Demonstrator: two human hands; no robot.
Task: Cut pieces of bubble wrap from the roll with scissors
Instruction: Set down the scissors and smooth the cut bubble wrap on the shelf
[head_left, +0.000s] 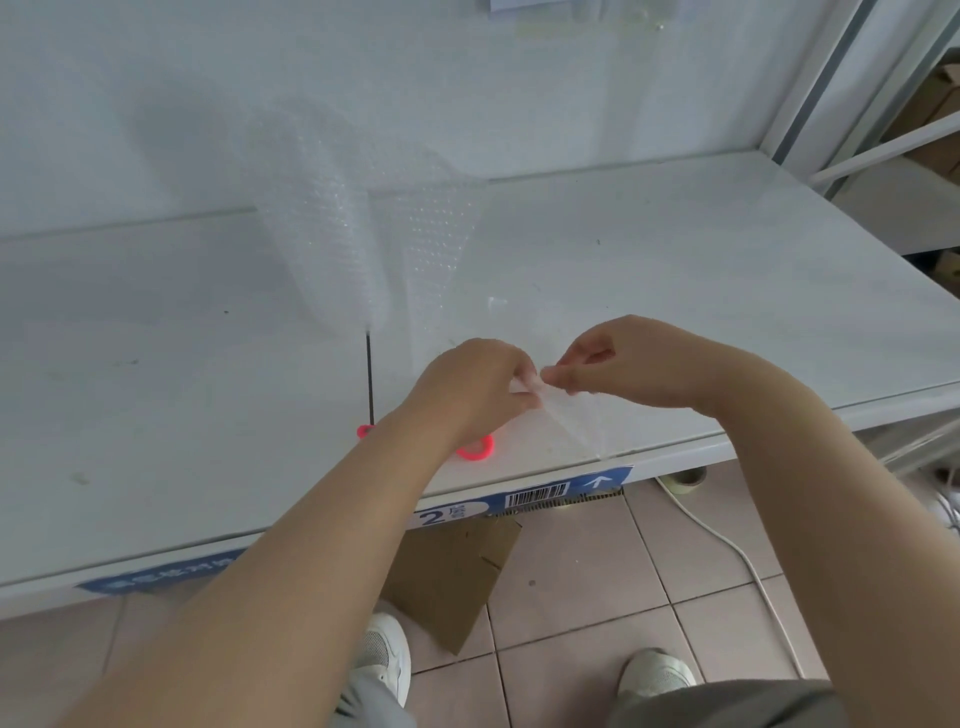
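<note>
A roll of clear bubble wrap (317, 218) stands at the back of the white table (701, 291), its loose sheet (431, 260) trailing toward me. Both hands pinch a piece of bubble wrap (566, 415) near the table's front edge: my left hand (475, 387) and my right hand (623, 358) meet fingertip to fingertip on its top. The scissors with pink handles (480, 449) lie on the table under my left wrist, blades mostly hidden.
A wall rises right behind the roll. A dark seam (370, 379) splits the tabletop. Below the front edge lie a cardboard piece (452, 577) on the tiled floor, a white cable (727, 540) and a tape roll (688, 475). Shelving stands at the right.
</note>
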